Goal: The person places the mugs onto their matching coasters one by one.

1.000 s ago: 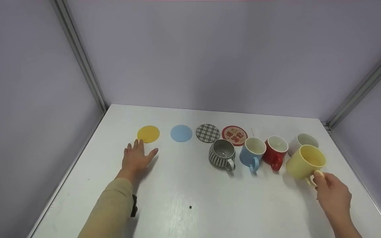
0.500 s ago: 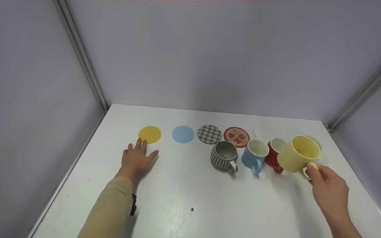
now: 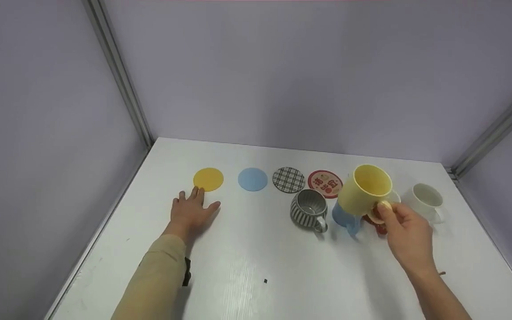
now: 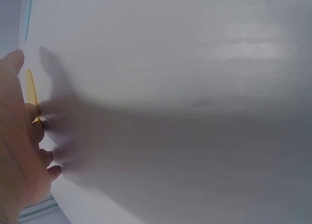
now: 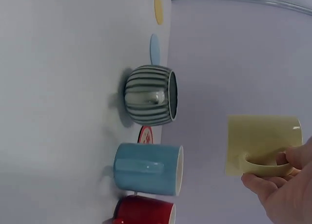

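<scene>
Plainly, right hand [image 3: 411,233] pinched yellow mug [image 3: 356,196]; left hand [image 3: 189,214], spread, touched coaster [image 3: 208,178]. Head view alone had yellow mug part-masking blue mug [image 5: 146,168] below.

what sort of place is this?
Probably a test or recording booth, though no sign confirms it: plain greyish panels stand behind and on both sides of a white table, joined by metal corner strips.

Yellow mug [image 3: 356,198] aloft, yellow coaster [image 3: 209,178] flat
</scene>
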Motion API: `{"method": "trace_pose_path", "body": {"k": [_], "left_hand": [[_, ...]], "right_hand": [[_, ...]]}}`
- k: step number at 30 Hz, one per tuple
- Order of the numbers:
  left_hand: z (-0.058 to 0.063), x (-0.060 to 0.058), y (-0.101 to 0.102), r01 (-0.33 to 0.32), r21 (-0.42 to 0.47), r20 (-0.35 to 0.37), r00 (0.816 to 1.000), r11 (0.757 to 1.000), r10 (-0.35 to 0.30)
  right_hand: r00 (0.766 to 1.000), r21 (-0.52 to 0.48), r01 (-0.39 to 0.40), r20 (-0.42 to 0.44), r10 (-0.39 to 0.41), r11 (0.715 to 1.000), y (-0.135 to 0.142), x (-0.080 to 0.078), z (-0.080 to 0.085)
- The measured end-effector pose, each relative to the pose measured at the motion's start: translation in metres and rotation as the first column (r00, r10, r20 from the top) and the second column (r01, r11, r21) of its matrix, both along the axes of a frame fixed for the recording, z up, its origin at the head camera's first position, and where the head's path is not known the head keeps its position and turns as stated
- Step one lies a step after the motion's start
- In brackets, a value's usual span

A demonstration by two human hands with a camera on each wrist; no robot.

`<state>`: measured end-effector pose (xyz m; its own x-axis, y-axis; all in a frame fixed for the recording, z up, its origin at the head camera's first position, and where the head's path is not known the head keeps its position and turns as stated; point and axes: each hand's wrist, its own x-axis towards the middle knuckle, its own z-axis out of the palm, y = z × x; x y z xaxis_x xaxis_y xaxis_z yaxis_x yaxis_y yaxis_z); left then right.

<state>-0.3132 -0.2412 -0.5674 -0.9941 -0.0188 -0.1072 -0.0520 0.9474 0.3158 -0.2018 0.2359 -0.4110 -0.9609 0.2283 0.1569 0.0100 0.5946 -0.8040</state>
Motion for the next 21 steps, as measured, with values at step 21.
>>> {"method": "trace_pose_path", "body": {"k": [21], "left_hand": [[0.005,0.006,0.0,-0.002,0.024,-0.002,1.0,1.0,0.002]], "right_hand": [[0.987,-0.067,-0.155,0.031,0.157,0.986,-0.077,-0.03,-0.001]]}}
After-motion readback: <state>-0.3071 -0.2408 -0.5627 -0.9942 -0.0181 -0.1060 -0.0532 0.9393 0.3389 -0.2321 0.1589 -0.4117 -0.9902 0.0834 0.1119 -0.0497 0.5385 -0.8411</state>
